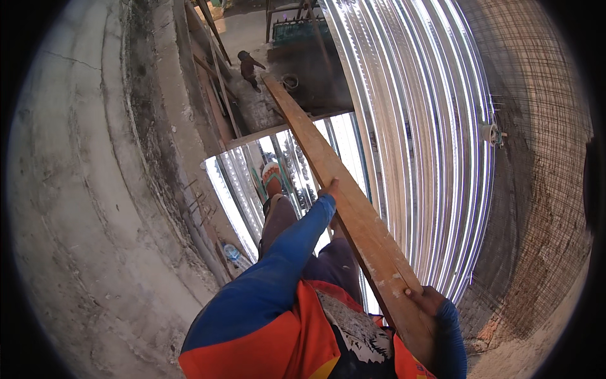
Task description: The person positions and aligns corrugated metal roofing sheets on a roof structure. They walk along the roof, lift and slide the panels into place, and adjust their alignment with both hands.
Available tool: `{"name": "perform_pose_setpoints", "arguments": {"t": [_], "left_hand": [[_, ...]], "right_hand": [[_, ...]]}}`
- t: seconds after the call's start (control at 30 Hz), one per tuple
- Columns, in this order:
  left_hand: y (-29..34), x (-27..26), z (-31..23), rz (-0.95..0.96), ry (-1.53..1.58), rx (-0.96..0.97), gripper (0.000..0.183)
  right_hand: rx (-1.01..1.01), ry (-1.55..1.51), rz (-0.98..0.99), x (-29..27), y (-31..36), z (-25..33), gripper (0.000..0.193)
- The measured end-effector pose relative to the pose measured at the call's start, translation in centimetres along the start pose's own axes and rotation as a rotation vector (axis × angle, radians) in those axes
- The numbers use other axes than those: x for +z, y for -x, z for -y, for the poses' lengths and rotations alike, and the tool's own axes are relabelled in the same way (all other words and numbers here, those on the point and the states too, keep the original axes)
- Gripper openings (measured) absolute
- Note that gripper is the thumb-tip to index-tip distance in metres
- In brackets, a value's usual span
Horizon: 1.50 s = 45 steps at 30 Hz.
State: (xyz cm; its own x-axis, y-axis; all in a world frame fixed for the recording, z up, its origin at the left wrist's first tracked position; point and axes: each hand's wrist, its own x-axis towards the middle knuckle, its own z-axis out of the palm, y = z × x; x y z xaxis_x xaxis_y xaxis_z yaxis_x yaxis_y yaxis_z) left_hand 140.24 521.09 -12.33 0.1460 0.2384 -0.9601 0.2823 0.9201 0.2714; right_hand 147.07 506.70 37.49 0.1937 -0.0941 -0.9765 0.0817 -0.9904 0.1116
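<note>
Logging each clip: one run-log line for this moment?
left hand: grips long brown wooden plank | right hand: grips plank's near end | below: shiny corrugated metal sheets

We see no labels, signs or screens anywhere in this view. The only package we can make out is a clear plastic bottle (231, 252) lying on its side on the concrete ledge, low and left of centre, just beside the shiny ribbed metal sheets (416, 126). It looks see-through with a bluish tint, and it is too small for us to tell whether it carries a wrapper or a cap.
</note>
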Motion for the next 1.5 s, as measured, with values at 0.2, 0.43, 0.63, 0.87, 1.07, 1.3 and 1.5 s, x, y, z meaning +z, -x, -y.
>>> {"name": "perform_pose_setpoints", "arguments": {"t": [0.2, 0.43, 0.63, 0.87, 1.07, 1.3, 1.5], "left_hand": [[0.4, -1.8, -2.9, 0.007, 0.092, -0.152, 0.072], [9.4, -3.7, -0.3, 0.286, 0.319, -0.079, 0.078], [25.5, -3.3, -1.8, 0.446, 0.581, -0.363, 0.075], [28.1, -2.5, -2.1, 0.538, 0.633, -0.477, 0.069], [30.2, -2.7, -3.6, 0.61, 0.708, -0.559, 0.062], [23.7, -1.8, 0.3, 0.412, 0.716, -0.405, 0.057], [25.3, -2.3, -3.3, 0.331, 0.724, -0.423, 0.053]], "right_hand": [[-0.039, 0.159, -0.037, -0.2, -7.4, 2.3, 0.08], [-0.034, 0.208, -0.031, -1.0, -14.6, 8.1, 0.085], [-0.036, 0.254, -0.027, -1.6, -18.0, 12.8, 0.093], [-0.055, 0.333, -0.021, -2.0, -19.6, 16.3, 0.095], [-0.064, 0.383, -0.063, -2.1, -21.2, 16.9, 0.092], [-0.047, 0.357, -0.031, -2.1, -23.5, 20.5, 0.09], [-0.035, 0.319, 0.01, -2.3, -25.8, 23.1, 0.09]]}}
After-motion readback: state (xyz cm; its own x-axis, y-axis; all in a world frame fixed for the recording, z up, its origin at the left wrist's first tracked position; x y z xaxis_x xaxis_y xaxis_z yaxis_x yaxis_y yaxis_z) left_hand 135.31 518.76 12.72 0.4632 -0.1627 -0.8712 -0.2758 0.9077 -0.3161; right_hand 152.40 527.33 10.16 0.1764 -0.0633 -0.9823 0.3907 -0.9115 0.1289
